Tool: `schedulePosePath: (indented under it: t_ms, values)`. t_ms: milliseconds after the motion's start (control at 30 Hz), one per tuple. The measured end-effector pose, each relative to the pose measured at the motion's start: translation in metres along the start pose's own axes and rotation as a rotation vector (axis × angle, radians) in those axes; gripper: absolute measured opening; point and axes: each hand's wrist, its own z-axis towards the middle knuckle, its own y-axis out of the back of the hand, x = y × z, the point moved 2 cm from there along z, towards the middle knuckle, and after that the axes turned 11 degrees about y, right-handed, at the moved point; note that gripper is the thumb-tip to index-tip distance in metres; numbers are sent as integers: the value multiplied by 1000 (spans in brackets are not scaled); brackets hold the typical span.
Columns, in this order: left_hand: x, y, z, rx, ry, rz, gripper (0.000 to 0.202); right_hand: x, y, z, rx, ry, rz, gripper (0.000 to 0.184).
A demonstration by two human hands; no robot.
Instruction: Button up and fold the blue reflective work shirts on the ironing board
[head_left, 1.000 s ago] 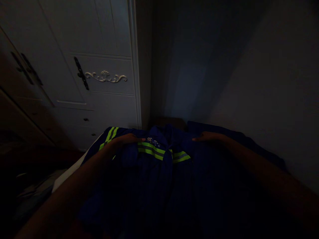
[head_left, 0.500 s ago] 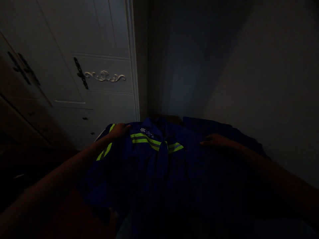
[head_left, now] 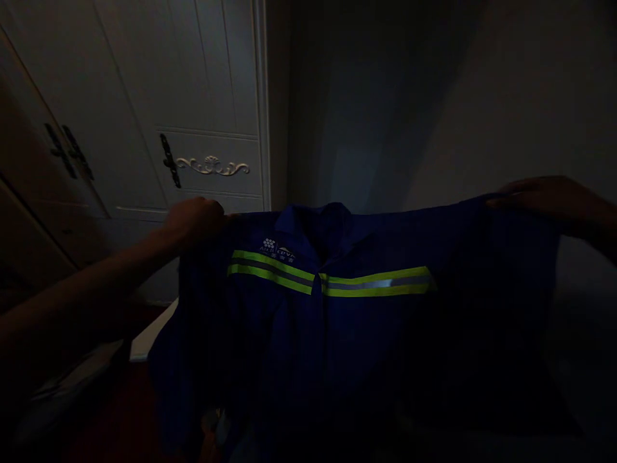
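A dark blue work jacket (head_left: 299, 321) hangs stretched between my two hands, its front facing me. Yellow-green and grey reflective bands cross the chest, with a white logo above the left one. My left hand (head_left: 197, 217) is closed on the jacket's left shoulder as I see it. At the opposite side, my right hand (head_left: 535, 193) pinches the cloth of the other shoulder or upper sleeve. The collar stands up in the middle. The jacket's lower part is lost in darkness.
A white wardrobe (head_left: 212, 83) with dark handles and carved trim stands behind at the left. A plain wall (head_left: 506, 103) rises behind at the right. Red floor covering (head_left: 125, 411) shows at lower left. The room is very dim.
Both hands have risen and spread apart, my right hand moving far to the right. The jacket is now lifted and pulled wide, its chest bands straightened.
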Motion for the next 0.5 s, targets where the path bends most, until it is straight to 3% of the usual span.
schedulePosePath:
  t_ms: [100, 200, 333, 433, 500]
  values:
    - [10, 18, 23, -187, 88, -32, 66, 10, 27, 33, -35, 89, -312, 28]
    - [4, 7, 44, -281, 139, -54, 71, 22, 8, 55, -6, 205, -515, 36]
    - [-15, -59, 55, -175, 138, 16, 73, 18, -72, 60, 185, 227, -606, 39]
    - [-31, -114, 48, -88, 52, 66, 70, 12, -142, 52, 334, 292, -633, 35]
    - [-41, -139, 39, -32, 23, 73, 68, 16, -181, 44, 352, 369, -633, 38]
